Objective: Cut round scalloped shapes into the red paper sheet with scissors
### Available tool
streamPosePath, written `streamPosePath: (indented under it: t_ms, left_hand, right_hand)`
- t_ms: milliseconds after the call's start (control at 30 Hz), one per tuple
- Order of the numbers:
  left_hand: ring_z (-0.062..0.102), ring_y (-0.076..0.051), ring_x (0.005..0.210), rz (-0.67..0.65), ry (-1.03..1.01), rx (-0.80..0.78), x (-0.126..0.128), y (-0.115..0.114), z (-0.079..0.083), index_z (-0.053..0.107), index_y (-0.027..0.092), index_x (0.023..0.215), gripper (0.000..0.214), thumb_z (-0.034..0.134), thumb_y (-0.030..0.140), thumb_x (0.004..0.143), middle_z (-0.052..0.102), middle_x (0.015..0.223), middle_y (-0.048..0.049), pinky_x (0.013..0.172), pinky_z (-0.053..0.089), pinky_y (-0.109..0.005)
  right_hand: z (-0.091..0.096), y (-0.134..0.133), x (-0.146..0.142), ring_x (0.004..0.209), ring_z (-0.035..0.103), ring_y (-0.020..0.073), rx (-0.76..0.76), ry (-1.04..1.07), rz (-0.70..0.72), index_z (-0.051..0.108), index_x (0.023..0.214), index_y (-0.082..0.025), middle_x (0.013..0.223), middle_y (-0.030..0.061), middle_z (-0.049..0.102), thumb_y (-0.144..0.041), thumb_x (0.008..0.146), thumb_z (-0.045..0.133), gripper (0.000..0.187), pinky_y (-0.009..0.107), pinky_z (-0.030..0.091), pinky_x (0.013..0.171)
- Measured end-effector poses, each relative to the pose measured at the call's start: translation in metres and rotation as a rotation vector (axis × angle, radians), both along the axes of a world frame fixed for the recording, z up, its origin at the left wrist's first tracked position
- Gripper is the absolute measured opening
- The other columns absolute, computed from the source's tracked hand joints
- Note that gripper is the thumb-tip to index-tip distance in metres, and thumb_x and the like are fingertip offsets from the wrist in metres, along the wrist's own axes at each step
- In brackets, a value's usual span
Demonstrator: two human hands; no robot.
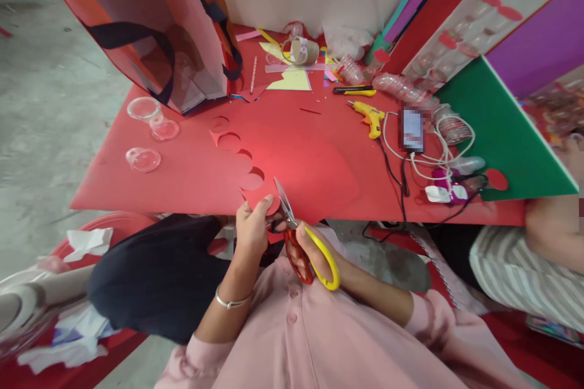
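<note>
My left hand [252, 223] pinches a piece of red paper [260, 193] between thumb and fingers at the table's front edge. Rounded cut-outs run along the paper, and its strip trails away over the red tabletop. My right hand [316, 248] is closed on a pair of scissors [283, 200] with one yellow and one red handle loop. The scissor blades point away from me, close against the right side of the paper. Part of my left fingers is hidden behind the paper.
On the red table [182, 185] lie a yellow glue gun [371, 117], a box cutter [354, 90], a phone [413, 127] with cables, and clear plastic lids [143, 159]. A large bag [201, 67] stands at the back left. At right, another person's striped sleeve [524, 261] shows.
</note>
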State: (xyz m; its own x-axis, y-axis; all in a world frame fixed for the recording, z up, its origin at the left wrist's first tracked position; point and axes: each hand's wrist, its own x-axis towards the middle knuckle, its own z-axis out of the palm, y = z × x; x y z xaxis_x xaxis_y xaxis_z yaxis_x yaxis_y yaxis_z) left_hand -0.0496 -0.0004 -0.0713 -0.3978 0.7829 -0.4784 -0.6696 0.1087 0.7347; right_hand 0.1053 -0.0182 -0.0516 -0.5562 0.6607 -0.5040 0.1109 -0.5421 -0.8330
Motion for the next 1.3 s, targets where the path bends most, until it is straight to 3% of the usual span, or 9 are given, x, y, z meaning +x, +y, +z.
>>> streamPosePath:
  t_ms: [100, 333, 700, 1300]
  left_hand:
    - [0.056, -0.011, 0.047, -0.008, -0.006, -0.016, 0.0, 0.0, 0.002, 0.056, 0.022, 0.07, 0.043, 0.094, 0.039, 0.071, 0.058, 0.062, 0.0048, 0.044, 0.048, -0.023]
    - [0.063, -0.013, 0.051, 0.022, 0.029, -0.067, -0.001, 0.001, 0.003, 0.061, 0.02, 0.071, 0.037, 0.094, 0.038, 0.066, 0.065, 0.063, 0.003, 0.053, 0.059, -0.027]
    - [0.067, -0.015, 0.05, 0.028, 0.041, -0.066, -0.001, -0.001, 0.006, 0.066, 0.018, 0.071, 0.034, 0.093, 0.037, 0.066, 0.069, 0.062, 0.0018, 0.052, 0.06, -0.027]
    - [0.069, -0.014, 0.053, 0.029, 0.044, -0.102, -0.002, -0.001, 0.006, 0.067, 0.018, 0.073, 0.033, 0.093, 0.036, 0.065, 0.072, 0.069, 0.0014, 0.056, 0.064, -0.027]
  right_hand:
    - [0.001, 0.0, 0.001, 0.033, 0.041, 0.0098, -0.006, -0.003, 0.003, 0.06, 0.124, -0.02, 0.058, -0.0118, 0.048, -0.108, 0.09, 0.049, 0.094, 0.021, 0.04, 0.032]
    - [0.006, 0.003, 0.0, 0.036, 0.037, 0.0082, -0.039, 0.009, -0.003, 0.059, 0.125, -0.021, 0.062, -0.0123, 0.047, -0.109, 0.085, 0.055, 0.096, 0.02, 0.042, 0.033]
    - [0.012, 0.005, 0.001, 0.035, 0.037, 0.0092, -0.032, -0.026, 0.024, 0.062, 0.127, -0.02, 0.059, -0.0123, 0.045, -0.111, 0.084, 0.053, 0.101, 0.021, 0.04, 0.032]
    - [0.007, 0.011, 0.011, 0.036, 0.036, 0.0091, 0.003, -0.029, 0.089, 0.064, 0.135, -0.018, 0.059, -0.0131, 0.041, -0.111, 0.085, 0.05, 0.106, 0.021, 0.039, 0.033]
